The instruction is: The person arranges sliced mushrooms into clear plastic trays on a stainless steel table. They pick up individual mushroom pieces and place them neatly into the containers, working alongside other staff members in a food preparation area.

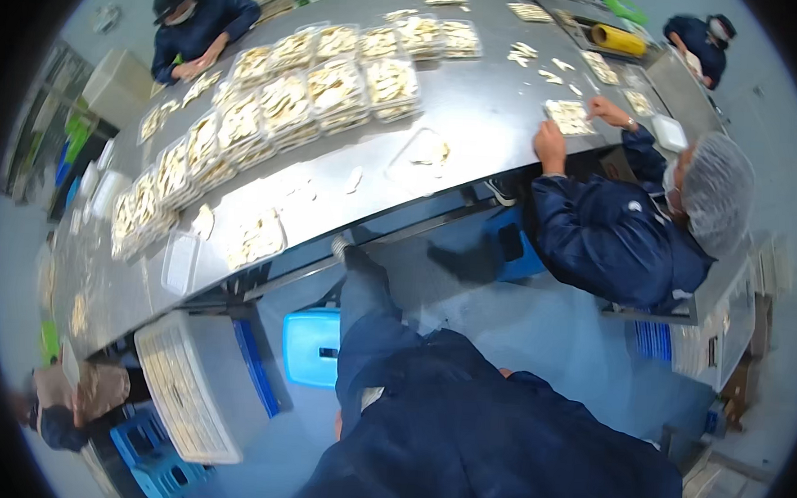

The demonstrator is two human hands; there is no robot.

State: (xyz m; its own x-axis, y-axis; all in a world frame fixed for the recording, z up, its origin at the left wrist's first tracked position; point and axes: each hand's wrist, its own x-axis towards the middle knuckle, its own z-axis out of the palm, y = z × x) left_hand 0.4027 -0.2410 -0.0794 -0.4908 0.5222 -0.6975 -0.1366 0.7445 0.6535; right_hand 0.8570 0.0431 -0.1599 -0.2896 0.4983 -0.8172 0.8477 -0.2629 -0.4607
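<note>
Only a sliver of skin shows of my left hand [338,424], beside my dark trouser leg. Another sliver, likely my right hand [505,372], peeks out past my dark jacket. The fingers of both are hidden, so their grip cannot be made out. Ahead of me, at the near edge of the metal table [329,191], lies a see-through tray of pale sliced pieces [259,240]. Left of it is a see-through tray [180,263] with no pieces visible in it. Farther right, another see-through tray [417,160] holds a few pieces. A blue stool [308,346] stands near my left leg.
Stacked filled trays [284,103] run along the table. A co-worker in a hairnet [634,216] handles a filled tray [568,117] at the right; other people work around. A white crate [184,387] stands at lower left. A second blue stool [516,246] is under the table.
</note>
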